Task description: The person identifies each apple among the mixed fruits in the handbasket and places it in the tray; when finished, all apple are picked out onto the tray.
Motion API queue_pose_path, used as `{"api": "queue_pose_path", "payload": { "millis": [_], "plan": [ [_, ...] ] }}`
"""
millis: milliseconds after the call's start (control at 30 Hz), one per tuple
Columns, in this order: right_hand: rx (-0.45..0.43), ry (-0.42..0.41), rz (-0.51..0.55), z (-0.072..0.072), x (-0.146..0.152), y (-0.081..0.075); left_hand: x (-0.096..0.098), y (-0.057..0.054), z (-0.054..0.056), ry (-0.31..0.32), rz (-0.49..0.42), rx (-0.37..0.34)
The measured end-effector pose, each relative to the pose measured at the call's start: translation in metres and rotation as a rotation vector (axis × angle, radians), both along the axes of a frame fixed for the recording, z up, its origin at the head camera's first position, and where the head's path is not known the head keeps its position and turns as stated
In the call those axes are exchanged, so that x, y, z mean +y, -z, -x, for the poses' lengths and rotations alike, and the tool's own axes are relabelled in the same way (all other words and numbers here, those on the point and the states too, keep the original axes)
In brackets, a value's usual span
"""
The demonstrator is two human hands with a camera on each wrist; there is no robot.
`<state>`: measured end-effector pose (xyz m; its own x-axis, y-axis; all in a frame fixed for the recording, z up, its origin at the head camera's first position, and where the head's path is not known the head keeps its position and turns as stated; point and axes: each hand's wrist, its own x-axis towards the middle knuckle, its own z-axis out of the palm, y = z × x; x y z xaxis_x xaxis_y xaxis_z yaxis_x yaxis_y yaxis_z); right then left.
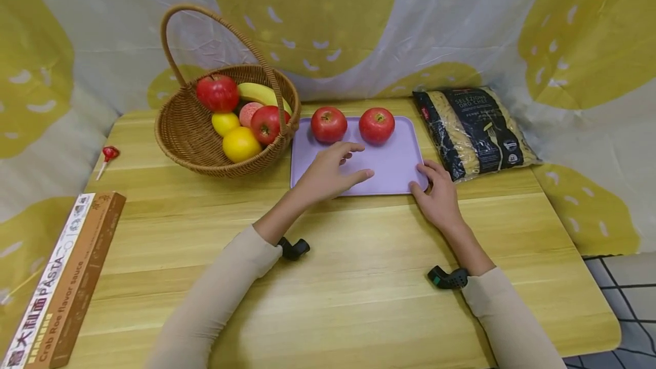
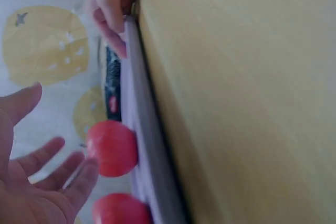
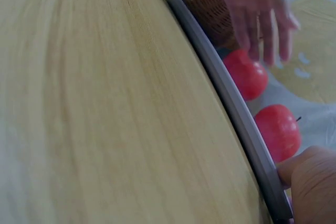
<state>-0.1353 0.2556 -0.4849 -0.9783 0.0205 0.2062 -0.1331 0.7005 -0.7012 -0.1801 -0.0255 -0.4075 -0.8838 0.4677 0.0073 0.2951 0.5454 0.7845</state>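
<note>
Left hand (image 1: 328, 174) hovers, thumb and fingers spread, over the lilac tray (image 1: 392, 167), apples (image 1: 328, 125) at twelve o'clock; right hand (image 1: 439, 198) pinches that tray at four!

This looks a staged set — printed cloth (image 1: 451, 16) backs the table (image 1: 369, 255)

The head view is bright and evenly lit, with soft forearm shadows on the tabletop (image 1: 369, 312) and glints on the pasta bag (image 1: 474, 132) near three o'clock. Both wrist views look dimmer, hazier; the left blurs its apples (image 2: 113, 150) around seven o'clock.
</note>
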Motion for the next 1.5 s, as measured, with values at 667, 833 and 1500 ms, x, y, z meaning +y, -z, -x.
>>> {"api": "queue_pose_path", "payload": {
  "millis": [667, 833, 1500],
  "plan": [
    [-0.012, 0.017, -0.009, -0.005, 0.002, 0.000, -0.135, -0.077, -0.016, -0.180, -0.117, 0.273],
    [-0.013, 0.013, -0.012, -0.004, 0.003, -0.002, -0.154, -0.076, 0.000, -0.293, -0.062, 0.239],
    [-0.023, 0.004, -0.012, -0.002, -0.002, -0.002, -0.171, -0.062, 0.047, -0.244, 0.239, 0.105]
  ]
}}
